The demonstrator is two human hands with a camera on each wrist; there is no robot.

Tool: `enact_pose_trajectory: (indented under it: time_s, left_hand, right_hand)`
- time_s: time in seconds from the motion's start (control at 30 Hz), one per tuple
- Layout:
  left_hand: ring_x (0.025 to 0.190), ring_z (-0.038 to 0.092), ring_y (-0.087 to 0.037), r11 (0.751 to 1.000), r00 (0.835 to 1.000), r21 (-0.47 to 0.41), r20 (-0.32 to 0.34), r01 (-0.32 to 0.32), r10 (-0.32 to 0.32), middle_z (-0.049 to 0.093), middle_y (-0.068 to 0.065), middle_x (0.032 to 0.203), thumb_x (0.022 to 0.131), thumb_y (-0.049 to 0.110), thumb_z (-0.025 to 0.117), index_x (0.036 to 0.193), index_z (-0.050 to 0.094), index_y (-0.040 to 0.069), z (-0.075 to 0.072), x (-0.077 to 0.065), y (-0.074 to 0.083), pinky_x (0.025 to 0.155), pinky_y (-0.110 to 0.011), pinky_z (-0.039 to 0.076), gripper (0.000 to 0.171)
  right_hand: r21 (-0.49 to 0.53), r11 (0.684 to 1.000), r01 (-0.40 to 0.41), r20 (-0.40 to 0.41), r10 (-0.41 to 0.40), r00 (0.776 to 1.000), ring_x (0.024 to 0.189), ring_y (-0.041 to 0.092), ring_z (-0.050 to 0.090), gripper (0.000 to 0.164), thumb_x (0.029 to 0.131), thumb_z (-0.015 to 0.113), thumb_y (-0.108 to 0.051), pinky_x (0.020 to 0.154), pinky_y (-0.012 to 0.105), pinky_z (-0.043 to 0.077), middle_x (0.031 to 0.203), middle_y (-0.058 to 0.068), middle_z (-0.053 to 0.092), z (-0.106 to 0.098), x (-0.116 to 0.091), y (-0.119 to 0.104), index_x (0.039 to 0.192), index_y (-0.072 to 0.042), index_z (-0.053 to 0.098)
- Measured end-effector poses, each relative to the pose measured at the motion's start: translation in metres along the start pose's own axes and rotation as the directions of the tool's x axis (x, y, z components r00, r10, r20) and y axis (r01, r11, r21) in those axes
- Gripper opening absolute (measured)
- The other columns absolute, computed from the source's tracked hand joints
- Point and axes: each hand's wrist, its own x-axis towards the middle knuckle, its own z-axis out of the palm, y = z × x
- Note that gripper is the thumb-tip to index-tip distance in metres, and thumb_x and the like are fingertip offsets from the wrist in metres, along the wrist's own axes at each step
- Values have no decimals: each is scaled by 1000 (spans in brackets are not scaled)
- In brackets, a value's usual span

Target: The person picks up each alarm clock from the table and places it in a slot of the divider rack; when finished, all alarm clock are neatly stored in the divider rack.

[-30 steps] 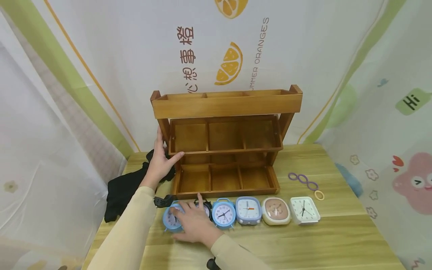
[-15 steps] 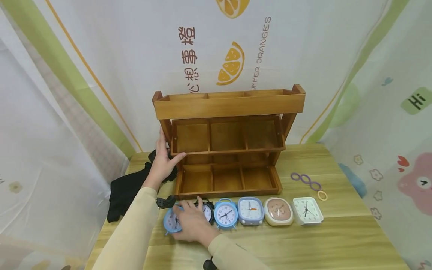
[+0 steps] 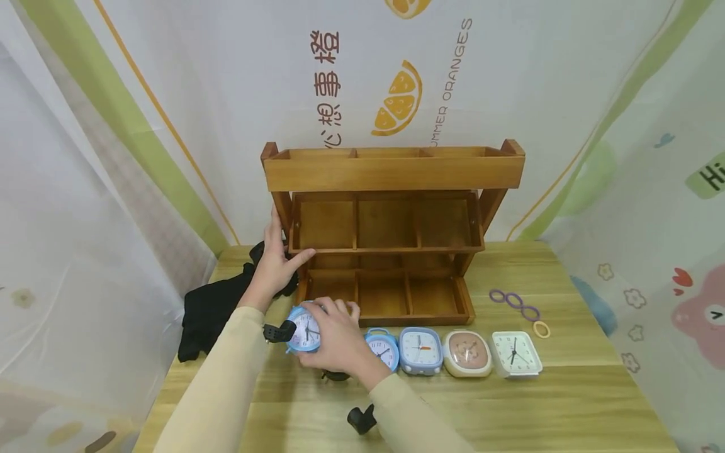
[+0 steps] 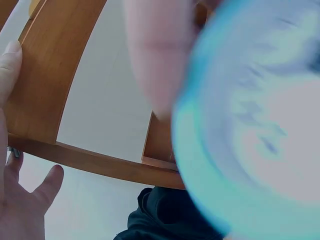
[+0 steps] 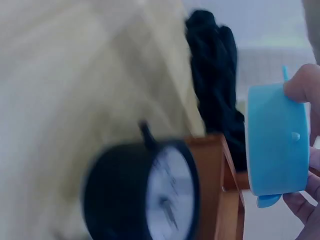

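My right hand (image 3: 340,340) grips a light blue round alarm clock (image 3: 304,330), raised over the table in front of the shelf's lower left compartment. In the right wrist view, thumb and fingers hold the blue clock (image 5: 276,142) by its rim. A black round alarm clock (image 5: 170,195) stands below, mostly hidden under my right hand in the head view. My left hand (image 3: 274,264) rests against the left side of the wooden tiered shelf (image 3: 393,173), its fingers straight along the post and its thumb stretched across the front. The blue clock fills much of the left wrist view, blurred.
To the right of the hand, another blue alarm clock (image 3: 382,349), a blue-grey square clock (image 3: 420,350), a cream and brown clock (image 3: 467,353) and a white square clock (image 3: 515,353) form a row. Purple rings (image 3: 514,301), a yellow ring (image 3: 541,329) and black cloth (image 3: 209,314) lie nearby.
My right hand has lifted the leftmost blue alarm clock out of the row, up and toward the shelf. My left hand stays at the shelf's side; the head view has shifted slightly.
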Motion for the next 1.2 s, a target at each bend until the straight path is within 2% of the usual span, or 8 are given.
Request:
enact_pose_trajectory:
  time_s: [0.17,0.3,0.43,0.7,0.83,1.07,1.2]
  left_hand:
    - [150,26,-50,1000,1000,25,12,10,-10,-1,-23,170,97,39,77,163,-24,37,-2,0,-2,113,-62,41,120]
    - [152,25,-48,999,1000,27,23,17,-18,-1,-23,170,97,40,76,164,-23,36,-2,0,-3,114,-61,40,120]
    - [153,23,-47,999,999,21,30,24,-24,0,-22,170,96,42,76,164,-22,35,-1,0,-3,115,-60,39,120]
    - [152,27,-47,999,999,33,10,39,-39,1,-21,171,96,42,76,163,-22,40,-4,-2,-1,114,-60,41,119]
    - [152,26,-47,999,999,25,10,40,-40,1,-21,171,97,41,76,164,-21,38,-3,-2,0,113,-60,41,119]
    - [152,26,-46,999,999,15,9,38,-38,1,-20,171,97,39,76,163,-22,42,-3,-2,0,113,-61,41,118]
    - [153,24,-45,999,999,14,10,36,-36,1,-20,171,97,41,76,163,-22,42,-4,-1,0,114,-60,40,119]
  right_hand:
    - [24,997,-75,31,74,997,118,25,49,89,73,84,-51,101,59,32,145,-1,51,-11,17,30,153,-27,52]
    - [-1,991,-132,59,132,990,121,28,49,88,75,85,-51,100,59,33,147,0,51,-9,31,55,153,-27,52]
    - [13,988,-156,75,155,985,125,31,48,90,75,87,-52,101,61,33,149,2,52,-3,43,70,153,-26,52]
    - [87,983,-164,113,154,982,134,40,46,88,76,90,-42,105,65,36,153,7,49,1,61,75,153,-21,53]
    - [66,983,-171,147,160,976,138,39,43,89,76,91,-38,108,64,36,155,5,47,-1,63,78,154,-25,51]
    - [41,989,-143,177,133,975,141,39,42,91,76,92,-40,108,66,35,157,6,46,-2,65,78,156,-26,51]
    - [29,988,-150,230,139,963,144,39,40,92,78,90,-42,109,66,33,160,5,43,-1,64,77,158,-25,48]
